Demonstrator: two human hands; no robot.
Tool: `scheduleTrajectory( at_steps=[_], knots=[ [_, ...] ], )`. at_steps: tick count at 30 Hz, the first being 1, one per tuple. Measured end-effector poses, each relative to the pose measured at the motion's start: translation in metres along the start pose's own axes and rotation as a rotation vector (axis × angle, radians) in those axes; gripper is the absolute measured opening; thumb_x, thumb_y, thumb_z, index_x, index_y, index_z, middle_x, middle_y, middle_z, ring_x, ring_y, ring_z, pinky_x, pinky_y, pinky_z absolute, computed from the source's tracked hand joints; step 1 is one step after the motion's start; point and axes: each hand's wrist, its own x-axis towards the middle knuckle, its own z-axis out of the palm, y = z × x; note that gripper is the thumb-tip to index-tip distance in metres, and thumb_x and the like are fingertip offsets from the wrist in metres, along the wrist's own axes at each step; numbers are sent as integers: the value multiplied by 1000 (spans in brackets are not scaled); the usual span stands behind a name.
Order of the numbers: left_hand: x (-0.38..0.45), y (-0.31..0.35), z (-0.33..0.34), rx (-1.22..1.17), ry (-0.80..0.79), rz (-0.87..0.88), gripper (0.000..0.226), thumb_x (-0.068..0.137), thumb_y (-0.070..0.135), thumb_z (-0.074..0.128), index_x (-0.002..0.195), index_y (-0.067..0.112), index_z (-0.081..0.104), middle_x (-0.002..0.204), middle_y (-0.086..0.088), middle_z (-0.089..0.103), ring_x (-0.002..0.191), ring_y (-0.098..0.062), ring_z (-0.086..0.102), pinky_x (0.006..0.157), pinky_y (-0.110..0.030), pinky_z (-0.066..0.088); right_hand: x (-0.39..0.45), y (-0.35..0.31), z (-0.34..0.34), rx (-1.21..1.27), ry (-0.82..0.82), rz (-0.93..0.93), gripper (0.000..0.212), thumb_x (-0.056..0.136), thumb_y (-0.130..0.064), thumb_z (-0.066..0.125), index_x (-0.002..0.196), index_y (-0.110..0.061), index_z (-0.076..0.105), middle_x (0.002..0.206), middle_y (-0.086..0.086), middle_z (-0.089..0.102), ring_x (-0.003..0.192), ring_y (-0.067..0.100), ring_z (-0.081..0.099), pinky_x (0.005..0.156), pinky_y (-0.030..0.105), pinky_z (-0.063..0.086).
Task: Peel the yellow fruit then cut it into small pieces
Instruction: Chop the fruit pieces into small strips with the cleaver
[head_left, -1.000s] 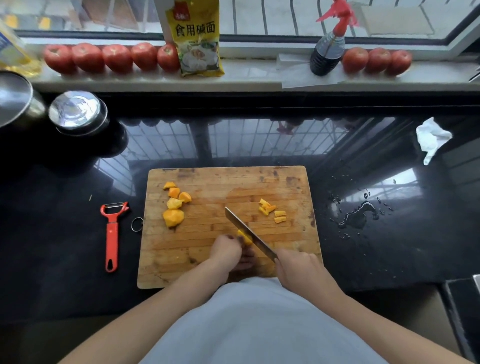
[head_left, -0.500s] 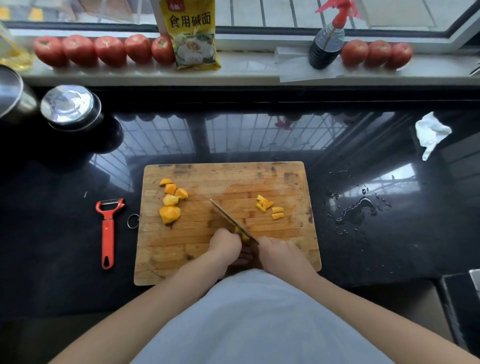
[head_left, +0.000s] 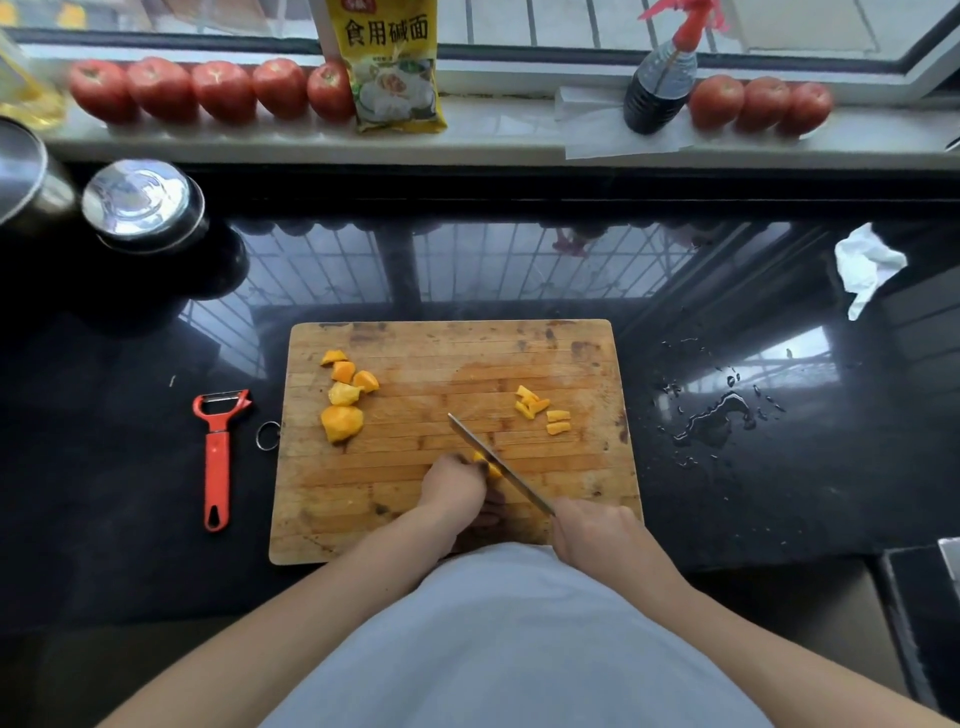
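A wooden cutting board (head_left: 415, 509) lies on the black counter. My left hand (head_left: 454, 483) holds a small yellow fruit piece (head_left: 488, 464) against the board near its front edge. My right hand (head_left: 597, 535) grips the handle of a knife (head_left: 496, 465), whose blade slants up-left across that piece. Several larger yellow chunks (head_left: 343, 397) sit at the board's left. Several small cut bits (head_left: 543, 413) lie at its right.
A red peeler (head_left: 217, 457) lies left of the board. Water drops (head_left: 717, 421) and a crumpled tissue (head_left: 865, 265) are to the right. Metal pots (head_left: 140, 205) stand back left. Tomatoes (head_left: 213, 91), a yellow packet (head_left: 395, 67) and a spray bottle (head_left: 657, 83) line the sill.
The knife drew back toward me and left half a second ago, then slid forward and right again across the held piece. My left hand stayed in place.
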Motion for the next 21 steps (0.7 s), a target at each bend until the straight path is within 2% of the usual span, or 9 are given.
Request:
scheduleTrajectory(
  at_steps=[4, 7, 10, 12, 14, 16, 18, 21],
  knots=[
    [2, 1, 1, 18, 10, -6, 22, 106, 20, 49, 86, 27, 43, 71, -18, 77, 66, -36, 77, 59, -45, 64, -5, 1, 3, 11, 2, -7, 15, 97, -21, 47, 83, -19, 51, 76, 0, 64, 67, 34, 64, 50, 39, 40],
    [2, 4, 2, 28, 11, -13, 15, 107, 17, 48, 94, 23, 43, 73, -21, 76, 67, -38, 77, 62, -48, 65, -9, 5, 4, 31, 30, 1, 21, 93, -19, 52, 76, -23, 40, 71, 1, 63, 63, 39, 63, 48, 36, 31],
    [-2, 7, 1, 56, 15, 4, 17, 106, 15, 45, 90, 19, 52, 80, -22, 76, 68, -37, 77, 67, -51, 66, 6, -4, 7, 39, -58, 23, 15, 95, -24, 44, 83, -23, 36, 80, 0, 61, 78, 38, 65, 55, 36, 34],
    [-7, 9, -1, 79, 23, 28, 17, 103, 12, 44, 95, 18, 58, 84, -20, 77, 67, -35, 77, 60, -44, 65, 26, -17, 5, 39, -64, 16, 12, 99, -25, 40, 88, -21, 38, 90, 3, 64, 84, 38, 65, 59, 39, 41],
    [-10, 9, -3, 103, 37, 48, 20, 100, 11, 46, 105, 13, 65, 90, -19, 77, 71, -35, 78, 61, -44, 66, 38, -30, 0, 64, -29, -18, 13, 101, -23, 39, 89, -19, 41, 93, 6, 66, 83, 37, 66, 63, 41, 49],
    [-12, 9, -4, 111, 27, 49, 21, 103, 13, 47, 111, 11, 66, 90, -18, 78, 74, -34, 78, 67, -47, 67, 37, -32, -6, 116, -5, 3, 16, 102, -27, 41, 89, -19, 45, 89, 3, 65, 80, 32, 65, 65, 41, 50],
    [-14, 8, -4, 109, 5, 47, 17, 107, 18, 47, 109, 13, 64, 85, -15, 79, 73, -29, 79, 68, -43, 67, 26, -24, -11, 118, 29, 67, 17, 103, -27, 42, 89, -20, 49, 80, -2, 60, 77, 26, 64, 65, 39, 51],
    [-13, 6, -5, 105, -20, 47, 16, 109, 23, 47, 109, 15, 61, 84, -14, 79, 72, -26, 79, 67, -40, 67, 8, -11, -14, 76, -10, 63, 21, 104, -29, 42, 84, -24, 43, 72, -8, 50, 70, 21, 62, 60, 31, 45]
  ],
)
